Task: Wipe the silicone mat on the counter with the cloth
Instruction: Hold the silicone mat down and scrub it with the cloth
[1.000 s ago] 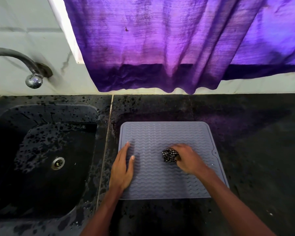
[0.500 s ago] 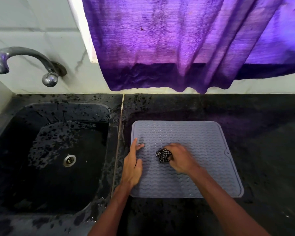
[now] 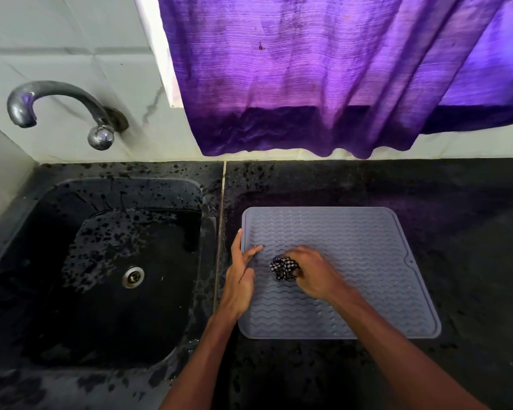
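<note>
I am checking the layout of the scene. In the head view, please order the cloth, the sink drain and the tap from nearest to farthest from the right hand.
From the right hand:
1. Cloth, bunched in its fingers on the mat.
2. Sink drain, to the left, in the sink.
3. Tap, far left on the wall.

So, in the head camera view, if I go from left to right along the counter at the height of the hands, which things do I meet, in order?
Sink → drain → left hand at the mat's left edge → checked cloth → right hand → bare part of the silicone mat → dark counter.
</note>
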{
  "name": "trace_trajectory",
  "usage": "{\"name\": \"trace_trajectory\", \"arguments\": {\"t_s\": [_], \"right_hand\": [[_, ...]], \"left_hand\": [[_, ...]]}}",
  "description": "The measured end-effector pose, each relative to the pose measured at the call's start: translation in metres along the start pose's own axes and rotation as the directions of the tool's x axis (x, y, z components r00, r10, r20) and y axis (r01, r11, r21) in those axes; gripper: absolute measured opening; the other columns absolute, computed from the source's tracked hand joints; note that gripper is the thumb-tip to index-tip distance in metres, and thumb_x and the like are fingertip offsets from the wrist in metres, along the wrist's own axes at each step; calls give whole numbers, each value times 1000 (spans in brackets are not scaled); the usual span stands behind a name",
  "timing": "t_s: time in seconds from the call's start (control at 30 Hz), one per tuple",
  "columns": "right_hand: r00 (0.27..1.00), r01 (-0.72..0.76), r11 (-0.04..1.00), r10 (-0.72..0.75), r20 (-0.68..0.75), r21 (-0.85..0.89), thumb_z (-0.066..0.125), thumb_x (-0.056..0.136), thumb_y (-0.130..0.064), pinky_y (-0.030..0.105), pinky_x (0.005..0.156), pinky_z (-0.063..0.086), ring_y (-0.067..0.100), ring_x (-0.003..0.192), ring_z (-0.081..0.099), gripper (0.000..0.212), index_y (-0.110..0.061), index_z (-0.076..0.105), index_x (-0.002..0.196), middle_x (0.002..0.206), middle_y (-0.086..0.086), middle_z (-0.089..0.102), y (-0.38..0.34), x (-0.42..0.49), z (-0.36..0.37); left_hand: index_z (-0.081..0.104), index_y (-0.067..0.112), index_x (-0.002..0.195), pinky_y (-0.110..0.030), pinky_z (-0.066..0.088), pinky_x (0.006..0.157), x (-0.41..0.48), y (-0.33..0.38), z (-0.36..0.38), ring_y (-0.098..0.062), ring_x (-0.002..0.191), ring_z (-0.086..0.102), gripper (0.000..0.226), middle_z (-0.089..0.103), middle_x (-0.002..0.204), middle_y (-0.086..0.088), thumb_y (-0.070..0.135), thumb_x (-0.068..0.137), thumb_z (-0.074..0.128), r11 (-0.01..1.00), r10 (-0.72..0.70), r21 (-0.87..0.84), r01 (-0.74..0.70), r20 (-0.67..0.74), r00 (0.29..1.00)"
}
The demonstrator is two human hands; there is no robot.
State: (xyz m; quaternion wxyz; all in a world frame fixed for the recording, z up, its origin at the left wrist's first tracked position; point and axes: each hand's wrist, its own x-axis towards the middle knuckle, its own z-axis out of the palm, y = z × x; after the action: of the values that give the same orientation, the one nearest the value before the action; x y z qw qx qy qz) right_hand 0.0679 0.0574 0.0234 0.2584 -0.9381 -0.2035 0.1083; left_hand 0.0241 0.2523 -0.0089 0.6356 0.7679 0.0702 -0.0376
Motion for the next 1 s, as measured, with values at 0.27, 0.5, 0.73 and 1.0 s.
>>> {"name": "trace_trajectory", "arguments": {"t_s": [0.27,0.5,0.73,1.0], "right_hand": [[997,71,997,-70,28,-23,59,81,-3,31,88,47,23,98,59,34,-11,66,113,105,7,66,-41,23,14],[994,110,990,-111,-9,-90,70,75,-4,37,91,48,23,103,56,54,-19,59,125,110,3,62,-45,10,18],[991,120,985,-125,-38,-127,67,74,0,37,93,49,21,102,58,51,-17,61,122,109,3,64,-33,-2,14],[1000,-18,983,20,6,-183,67,74,-4,29,96,43,18,109,58,44,-18,65,115,112,1,65,34,-34,-33]], "left_hand": [[19,31,159,-12,42,97,6,7,-5,5,122,58,90,64,125,32,10,74,42,995,-40,-90,45,52,998],[12,37,159,-13,39,104,4,1,-3,-4,128,57,83,66,135,5,17,84,42,995,9,-95,-6,35,999],[6,45,157,0,35,91,-4,16,4,14,119,54,85,62,137,16,82,86,33,999,53,1,-53,15,998],[12,69,144,-31,38,107,-10,5,24,-3,128,51,52,52,144,17,76,94,23,971,90,226,-72,-70,993]]}}
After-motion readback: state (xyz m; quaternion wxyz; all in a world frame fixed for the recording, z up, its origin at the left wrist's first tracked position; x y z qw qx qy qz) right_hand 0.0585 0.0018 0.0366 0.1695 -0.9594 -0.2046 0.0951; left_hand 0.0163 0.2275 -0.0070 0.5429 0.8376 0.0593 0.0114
